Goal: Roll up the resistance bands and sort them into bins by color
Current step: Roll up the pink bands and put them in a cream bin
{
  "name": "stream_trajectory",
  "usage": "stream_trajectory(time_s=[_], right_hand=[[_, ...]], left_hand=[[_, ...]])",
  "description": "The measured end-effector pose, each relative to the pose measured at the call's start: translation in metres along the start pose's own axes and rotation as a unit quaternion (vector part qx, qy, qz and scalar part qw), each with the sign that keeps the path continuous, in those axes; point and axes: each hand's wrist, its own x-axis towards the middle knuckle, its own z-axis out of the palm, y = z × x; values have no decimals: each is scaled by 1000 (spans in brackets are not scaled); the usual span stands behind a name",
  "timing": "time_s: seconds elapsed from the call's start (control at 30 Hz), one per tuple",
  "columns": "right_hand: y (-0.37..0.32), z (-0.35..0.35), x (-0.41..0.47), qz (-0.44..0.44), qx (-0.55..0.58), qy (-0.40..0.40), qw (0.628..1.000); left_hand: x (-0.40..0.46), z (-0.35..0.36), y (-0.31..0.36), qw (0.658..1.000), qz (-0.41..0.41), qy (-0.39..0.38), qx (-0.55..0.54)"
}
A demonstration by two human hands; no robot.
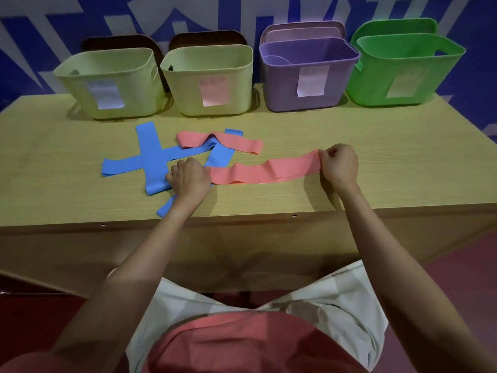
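against a blue-and-white wall, four labelled bins line a wooden table (349, 179): two pale green bins (107, 84) (209, 79) and a green bin (403, 68), contents hidden, and a purple bin (309, 76) showing a purple curved piece. the right hand (339, 164) pinches one end of a pink resistance band (269, 170) lying flat on the table. the left hand (188, 179), fingers curled, holds its other end down over crossed blue bands (150, 157); a second pink band (220, 141) lies just behind.

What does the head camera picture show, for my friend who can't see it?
A person stretches a pink band flat on a wooden table, the right hand pinching one end and the left hand holding the other. Blue bands and another pink band lie beside it, with four bins behind.
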Motion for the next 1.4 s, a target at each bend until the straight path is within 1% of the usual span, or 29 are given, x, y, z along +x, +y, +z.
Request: stream_trajectory(time_s=[0.07, 0.1, 0.17, 0.2, 0.27, 0.33, 0.4, 0.43, 0.5, 0.57, 0.6, 0.67, 0.7, 0.77, 0.87, 0.93, 1.03, 1.07, 1.1, 1.13, 1.17, 1.2, 1.23, 1.27, 1.3, 1.33, 1.37, 1.4], right_hand=[[0, -2, -2, -7, 51, 18, 999], [0, -3, -3, -8, 70, 27, 997], [0, -6, -5, 0, 96, 43, 994], [1, -7, -5, 10, 111, 48, 993], [1, -10, -4, 44, 150, 49, 987], [2, -12, -2, 91, 195, 41, 976], [1, -15, -2, 109, 219, 32, 969], [0, -15, -2, 105, 220, 28, 969], [-1, -16, -2, 97, 223, 19, 970], [-3, -14, -3, 101, 230, 13, 968], [-4, -13, -3, 101, 233, 11, 967], [-6, -11, -4, 93, 232, 11, 968], [-5, -9, -4, 86, 228, 12, 970], [-4, -6, -4, 73, 223, 17, 972], [1, -3, -2, 54, 200, 21, 978], [5, -2, -1, 47, 197, 21, 979], [12, -3, 1, 45, 207, 34, 977], [13, -4, 1, 45, 213, 35, 976], [15, -5, 2, 46, 219, 34, 974], [16, -5, 3, 49, 226, 33, 972], [17, -5, 3, 53, 237, 31, 969], [17, -5, 3, 60, 252, 29, 965], [17, -5, 3, 70, 271, 31, 960], [18, -5, 4, 83, 290, 34, 953], [18, -4, 4, 96, 309, 33, 946], [18, -4, 5, 108, 328, 27, 938], [18, -4, 6, 118, 351, 19, 929], [18, -5, 6, 125, 370, 10, 920]], left_hand=[[0, -4, -1, 997, 8, 39, -67], [0, -6, -1, 991, 8, 59, -124], [0, -11, -2, 964, -5, 76, -256], [0, -12, -2, 949, -13, 84, -304], [2, -14, -6, 930, -26, 112, -348], [4, -15, -12, 928, -28, 142, -342], [7, -17, -18, 936, -7, 145, -320], [9, -17, -20, 947, 11, 133, -294], [7, -17, -21, 971, 45, 119, -205], [3, -16, -16, 976, 90, 133, -144], [0, -15, -12, 973, 118, 134, -143], [-5, -13, 0, 971, 149, 94, -164], [-7, -12, 6, 975, 141, 62, -163], [-7, -8, 15, 987, 110, 15, -118], [-6, -5, 22, 994, 66, -27, -77], [-4, -2, 25, 995, 56, -52, -67], [-3, 1, 27, 995, 53, -59, -55], [-5, 1, 28, 995, 52, -49, -69], [-6, -1, 30, 993, 48, -38, -105], [-7, -4, 31, 986, 38, -29, -162], [-8, -8, 33, 971, 16, -29, -236], [-8, -13, 34, 946, -20, -48, -321], [-7, -19, 34, 906, -66, -88, -409], [-6, -26, 33, 854, -108, -138, -490], [-6, -34, 32, 800, -139, -192, -552], [-7, -40, 31, 756, -159, -234, -590], [-7, -44, 30, 729, -175, -258, -610], [-7, -44, 27, 711, -189, -267, -623]])
